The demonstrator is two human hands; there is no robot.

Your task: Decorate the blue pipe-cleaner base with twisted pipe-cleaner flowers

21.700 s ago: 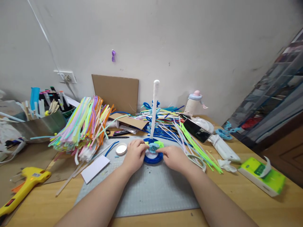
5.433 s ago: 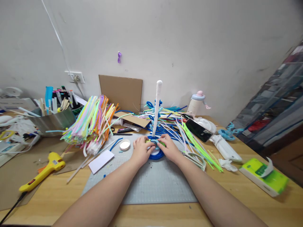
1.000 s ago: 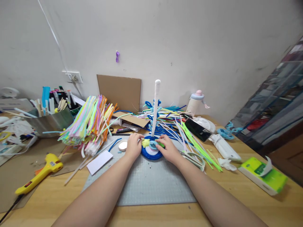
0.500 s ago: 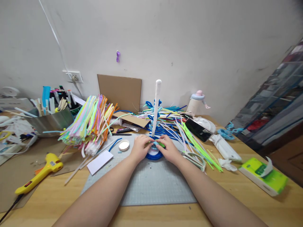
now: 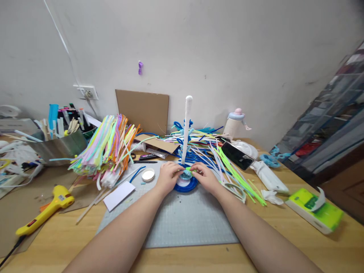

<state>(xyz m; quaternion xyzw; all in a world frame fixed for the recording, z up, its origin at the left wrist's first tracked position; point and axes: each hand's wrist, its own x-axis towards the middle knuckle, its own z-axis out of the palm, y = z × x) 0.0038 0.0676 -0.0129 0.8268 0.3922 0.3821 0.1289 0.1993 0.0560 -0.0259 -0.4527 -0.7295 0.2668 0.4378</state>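
A round blue pipe-cleaner base (image 5: 186,185) with a white centre lies on the grey cutting mat (image 5: 176,220). A tall white fuzzy post (image 5: 186,129) rises from its far side. My left hand (image 5: 166,177) and my right hand (image 5: 205,176) meet over the base, fingers closed. Between them they pinch a small fuzzy piece (image 5: 187,173) of light blue, green and yellow pipe cleaner. Part of that piece is hidden by my fingers.
A thick bundle of pastel pipe cleaners (image 5: 106,146) lies left of the mat, loose ones (image 5: 227,155) fan out to the right. A yellow glue gun (image 5: 42,214), white card (image 5: 117,195), small round lid (image 5: 148,174), phone (image 5: 237,156), scissors (image 5: 234,189) and green tissue pack (image 5: 315,210) surround the mat.
One second ago my hands were apart with the yellow and green piece showing between them. They have drawn together over it. The base and post have stayed in place.
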